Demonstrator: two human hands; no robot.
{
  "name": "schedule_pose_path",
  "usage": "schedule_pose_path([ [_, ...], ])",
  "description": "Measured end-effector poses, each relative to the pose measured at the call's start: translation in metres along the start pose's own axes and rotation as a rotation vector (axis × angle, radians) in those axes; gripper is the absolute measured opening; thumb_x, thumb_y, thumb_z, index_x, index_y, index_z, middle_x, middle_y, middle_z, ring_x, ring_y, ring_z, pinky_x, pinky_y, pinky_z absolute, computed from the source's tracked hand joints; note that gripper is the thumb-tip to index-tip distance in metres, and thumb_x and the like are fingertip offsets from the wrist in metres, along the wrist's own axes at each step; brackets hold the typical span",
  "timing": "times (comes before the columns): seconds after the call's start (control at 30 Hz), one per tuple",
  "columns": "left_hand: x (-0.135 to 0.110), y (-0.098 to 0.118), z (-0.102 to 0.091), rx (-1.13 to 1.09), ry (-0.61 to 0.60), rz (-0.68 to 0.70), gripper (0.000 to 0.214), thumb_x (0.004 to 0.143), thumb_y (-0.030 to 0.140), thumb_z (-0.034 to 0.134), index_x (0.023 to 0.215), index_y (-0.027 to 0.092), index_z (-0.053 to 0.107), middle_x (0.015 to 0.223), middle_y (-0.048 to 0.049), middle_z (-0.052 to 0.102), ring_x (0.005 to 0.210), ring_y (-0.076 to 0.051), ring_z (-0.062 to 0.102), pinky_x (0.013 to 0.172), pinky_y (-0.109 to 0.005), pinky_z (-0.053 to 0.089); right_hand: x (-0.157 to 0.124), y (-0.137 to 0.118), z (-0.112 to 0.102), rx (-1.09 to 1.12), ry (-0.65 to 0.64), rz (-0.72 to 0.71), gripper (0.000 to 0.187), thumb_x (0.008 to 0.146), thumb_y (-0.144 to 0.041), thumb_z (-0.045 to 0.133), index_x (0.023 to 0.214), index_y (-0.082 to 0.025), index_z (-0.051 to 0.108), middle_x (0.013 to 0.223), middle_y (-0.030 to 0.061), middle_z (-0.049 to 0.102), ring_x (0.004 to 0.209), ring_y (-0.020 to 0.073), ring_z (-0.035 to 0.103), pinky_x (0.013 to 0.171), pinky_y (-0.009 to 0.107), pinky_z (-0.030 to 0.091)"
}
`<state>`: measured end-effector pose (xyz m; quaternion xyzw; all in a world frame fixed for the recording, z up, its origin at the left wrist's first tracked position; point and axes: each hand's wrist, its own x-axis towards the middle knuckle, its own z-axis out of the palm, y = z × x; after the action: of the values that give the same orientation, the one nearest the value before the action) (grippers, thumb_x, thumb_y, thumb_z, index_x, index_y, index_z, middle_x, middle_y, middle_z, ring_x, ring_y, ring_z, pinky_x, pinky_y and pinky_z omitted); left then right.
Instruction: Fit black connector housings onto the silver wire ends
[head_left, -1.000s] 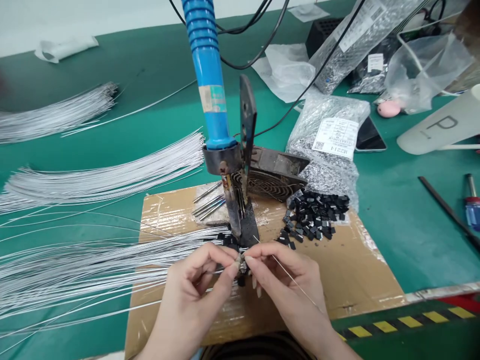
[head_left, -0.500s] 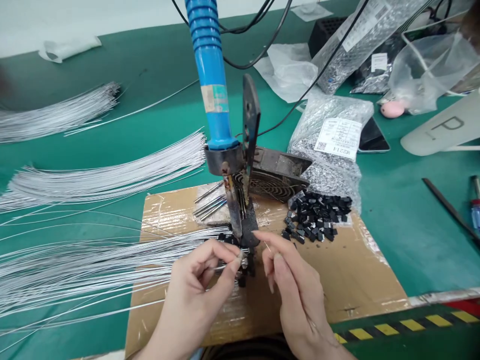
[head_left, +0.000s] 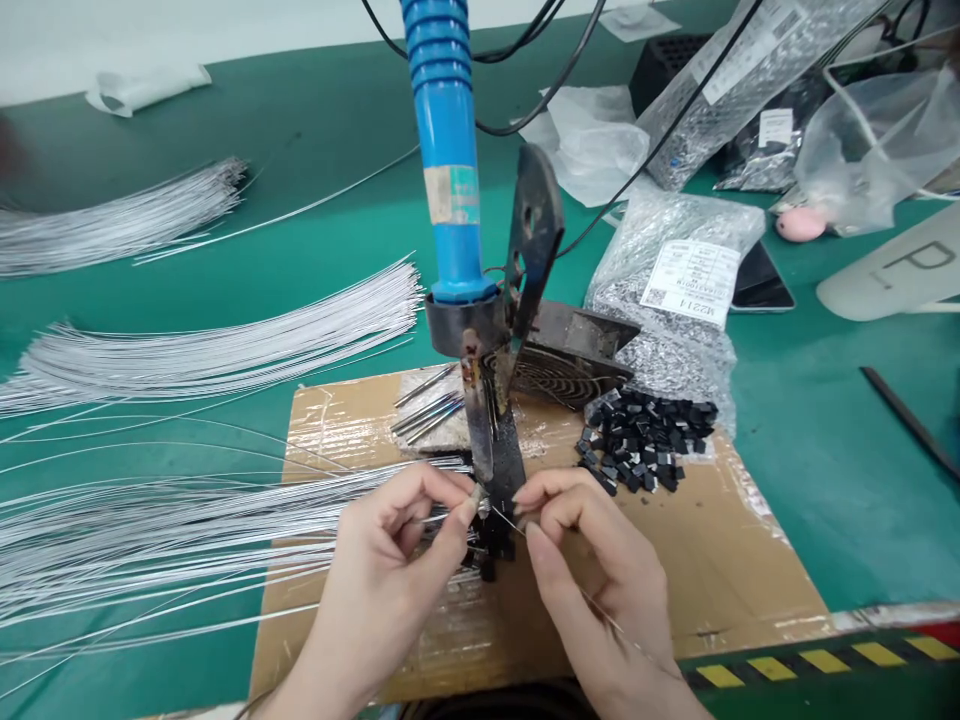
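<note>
Thumb and fingertips of my left hand are pinched round a small silvery connector, just below the tip of a soldering iron. The blue-handled soldering iron points down in a dark metal stand. My right hand pinches a thin strand of solder wire, its end pointing at the connector; the strand trails back over the palm. Behind my left hand, thin silvery cables run leftward. Several black pieces lie under the hands, partly hidden.
A cardboard sheet covers the green table. Black connectors are heaped right of the stand, beside a small fan and a bubble-wrap bag. More cable bundles lie at left. A dark flat tool rests far right.
My right hand has turned and lowered slightly, and more of the solder wire shows, its end now near the connector. My left hand keeps its pinch. The whole view has shifted slightly.
</note>
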<state>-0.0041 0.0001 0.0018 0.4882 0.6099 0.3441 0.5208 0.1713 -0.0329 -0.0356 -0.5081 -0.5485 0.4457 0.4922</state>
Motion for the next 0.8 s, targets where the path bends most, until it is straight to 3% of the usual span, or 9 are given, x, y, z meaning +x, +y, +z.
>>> schedule_pose_path([
  [0.17, 0.0032, 0.0011, 0.0013, -0.011, -0.003, -0.005, 0.014, 0.090, 0.020, 0.073, 0.076, 0.018, 0.071, 0.077, -0.0009, 0.074, 0.069, -0.012, 0.063, 0.063, -0.018, 0.047, 0.0011, -0.0031, 0.0047, 0.101, 0.048, 0.112, 0.018, 0.100, -0.016, 0.063, 0.083, -0.023, 0.061, 0.122, 0.0096, 0.072, 0.116, 0.0238, 0.070, 0.098, 0.034, 0.053],
  [0.33, 0.0062, 0.0043, 0.0024, 0.006, 0.001, 0.020, 0.015, 0.091, 0.017, 0.072, 0.076, 0.018, 0.071, 0.074, 0.0012, 0.070, 0.068, -0.011, 0.061, 0.062, -0.017, 0.045, 0.0018, -0.0052, 0.0049, 0.132, 0.047, 0.194, 0.018, 0.099, -0.019, 0.065, 0.082, -0.024, 0.061, 0.122, 0.0087, 0.078, 0.114, 0.0233, 0.075, 0.093, 0.031, 0.055],
  [0.8, 0.0087, 0.0088, 0.0037, -0.023, 0.045, 0.038, 0.015, 0.087, 0.014, 0.074, 0.074, 0.018, 0.070, 0.073, 0.0022, 0.068, 0.062, -0.009, 0.055, 0.057, -0.016, 0.041, 0.0064, -0.0094, 0.0069, 0.139, 0.085, 0.166, 0.019, 0.094, -0.015, 0.067, 0.078, -0.024, 0.061, 0.120, 0.0090, 0.080, 0.109, 0.0227, 0.077, 0.092, 0.030, 0.057],
])
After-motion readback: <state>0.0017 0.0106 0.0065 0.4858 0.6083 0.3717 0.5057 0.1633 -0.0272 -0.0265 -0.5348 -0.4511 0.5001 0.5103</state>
